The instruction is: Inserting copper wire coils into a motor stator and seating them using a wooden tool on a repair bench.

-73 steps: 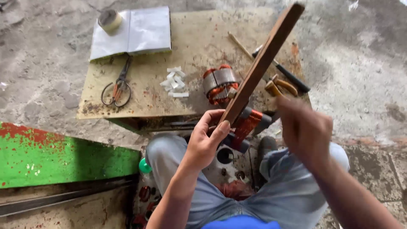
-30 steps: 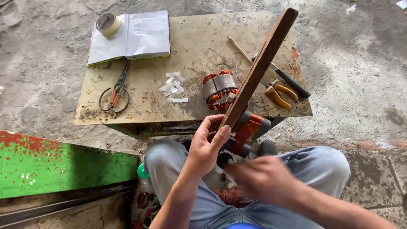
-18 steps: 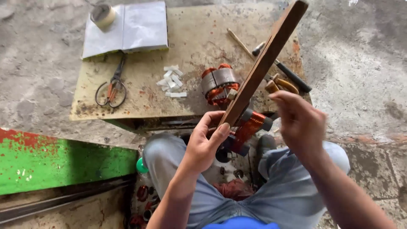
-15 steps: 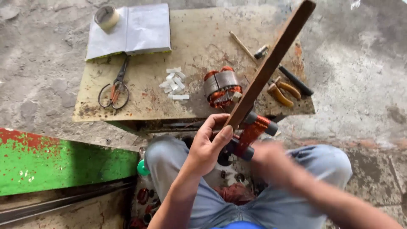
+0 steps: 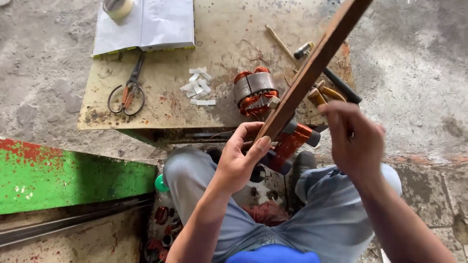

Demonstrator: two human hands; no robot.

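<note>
**Wooden strip gripped low, right hand raised beside it**

The left hand is clamped around the lower end of a long wooden strip, thumb pressed on its near face and fingers curled behind. From that grip the strip rises steeply up and to the right, crossing over the table's right part and running out of the top edge of the view. Just right of the left hand, under the strip's lower end, sits a copper-wound coil with dark ends, close against the fingers; whether they touch it cannot be told.

The right hand is lifted to the right of the strip, near its middle stretch but apart from it. Its fingers are bent loosely together; seen from the back, it cannot be told whether it grips anything.

Both hands are above the person's lap, grey trousers showing below them.

On the worn table beyond lie a stator with orange windings, just left of the strip; small white paper slips; scissors; an open notebook with a tape roll on its upper left corner; a thin stick; and yellow-handled pliers beside a dark tool, partly behind the right hand. A green beam with red patches runs at the lower left.
</note>
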